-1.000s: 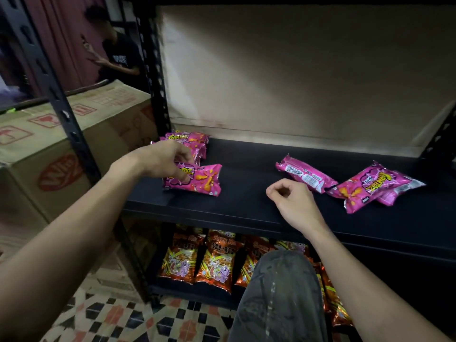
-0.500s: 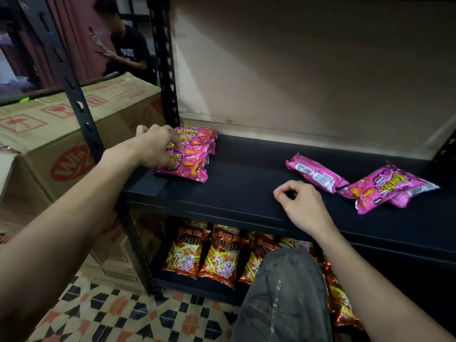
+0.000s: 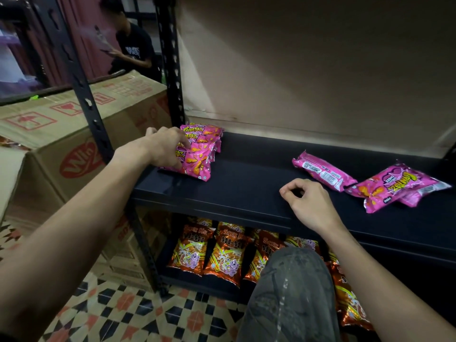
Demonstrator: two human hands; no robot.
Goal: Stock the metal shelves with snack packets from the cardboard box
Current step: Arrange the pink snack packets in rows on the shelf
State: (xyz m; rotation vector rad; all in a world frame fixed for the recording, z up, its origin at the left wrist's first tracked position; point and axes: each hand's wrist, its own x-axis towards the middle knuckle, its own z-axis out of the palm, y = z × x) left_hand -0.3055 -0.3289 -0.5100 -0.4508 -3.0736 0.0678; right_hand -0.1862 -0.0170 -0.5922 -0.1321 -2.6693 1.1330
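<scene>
Pink foil crowds the left end of the black metal shelf (image 3: 246, 188), where a stack of Corntoz packets (image 3: 201, 156) leans back toward the rear corner, fronts up and overlapping like tiles. The left hand (image 3: 165, 146) lies over the stack's near left side. Its fingers are bent down onto the packet faces and grip them, with the thumb out of sight behind the knuckles.

The right hand (image 3: 308, 201) rests on the front part of the same shelf, well apart from the stack. Its fingers are loosely curled, forefinger tip close to thumb, and it holds nothing.

Just beyond its knuckles lies a loose pink packet (image 3: 323, 172), back side up with the white print showing. To the right of that, a front-up Corntoz packet (image 3: 394, 186) (its logo reads upside down from here) lies slantwise across a third pink packet (image 3: 410, 201), which is mostly covered.

On the lower shelf, orange Mi-Mi packets (image 3: 222, 257) stand in a row with their faces forward. A knee in grey speckled trousers (image 3: 291, 292) partly hides them.

A cardboard box (image 3: 61, 134) with red markings sits to the left, past the shelf's perforated upright (image 3: 81, 95). The floor (image 3: 138, 312) is patterned tile. Behind the box sits another person in a black shirt (image 3: 133, 50).
</scene>
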